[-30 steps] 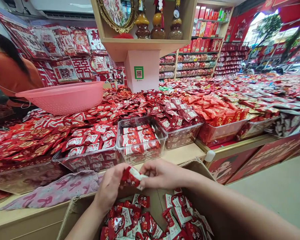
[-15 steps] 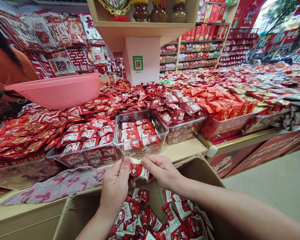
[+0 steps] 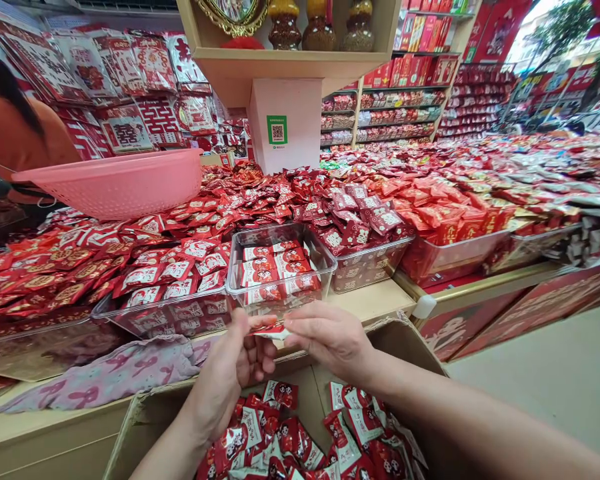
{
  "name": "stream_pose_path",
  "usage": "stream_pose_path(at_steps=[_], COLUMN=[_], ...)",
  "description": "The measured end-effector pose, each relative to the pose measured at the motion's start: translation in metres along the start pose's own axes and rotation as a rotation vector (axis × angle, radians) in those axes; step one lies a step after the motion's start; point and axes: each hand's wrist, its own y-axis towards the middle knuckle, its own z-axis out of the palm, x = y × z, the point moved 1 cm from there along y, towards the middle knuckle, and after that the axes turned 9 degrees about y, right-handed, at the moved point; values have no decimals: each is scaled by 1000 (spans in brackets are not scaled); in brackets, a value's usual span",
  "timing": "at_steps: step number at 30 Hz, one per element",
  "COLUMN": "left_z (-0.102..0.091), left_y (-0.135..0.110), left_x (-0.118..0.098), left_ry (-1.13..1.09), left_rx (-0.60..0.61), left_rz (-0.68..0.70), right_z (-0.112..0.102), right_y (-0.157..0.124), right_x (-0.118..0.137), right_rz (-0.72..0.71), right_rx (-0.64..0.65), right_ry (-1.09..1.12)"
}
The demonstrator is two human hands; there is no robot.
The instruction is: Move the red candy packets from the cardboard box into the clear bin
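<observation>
Red-and-white plastic packet (image 3: 279, 333) lies with its long axis sideways, pinched between your left hand (image 3: 223, 373) and right hand (image 3: 331, 337), near the clear rectangular plastic bin (image 3: 306, 301) beyond.

Only thing I can properly read is 囍 on the bags (image 3: 126, 128) hanging back left. The pillar (image 3: 306, 127) has a green sign (image 3: 277, 130) with a QR code, tiny print illegible. Lettering on the packets (image 3: 281, 394) in the carton (image 3: 155, 405)? Too small.
</observation>
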Motion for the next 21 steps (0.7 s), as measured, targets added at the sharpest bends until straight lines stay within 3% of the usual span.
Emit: stream_pose_path(at_steps=[2,4,8,10,12,16,21], left_z=[0,0,4,6,6,3,-1], left_y=[-1,-2,0,1,3,4,2], left_x=[-3,-4,-1,1,2,4,7], left_ry=[-56,-49,21,31,26,81,305], left_rx=[38,7,-125,-124,-94,-65,-42], left_rz=[-13,41,188,233,242,202,231], right_z=[0,2,9,12,12,7,5], right_y=[-1,-1,1,2,3,2,-1], right_x=[2,3,-4,-8,-11,-13,-11], right_rz=[-95,-26,409,598,690,674,574], right_rx=[49,36,-101,-95,-89,-86,12], right_ry=[-26,-21,272,507,618,585,444])
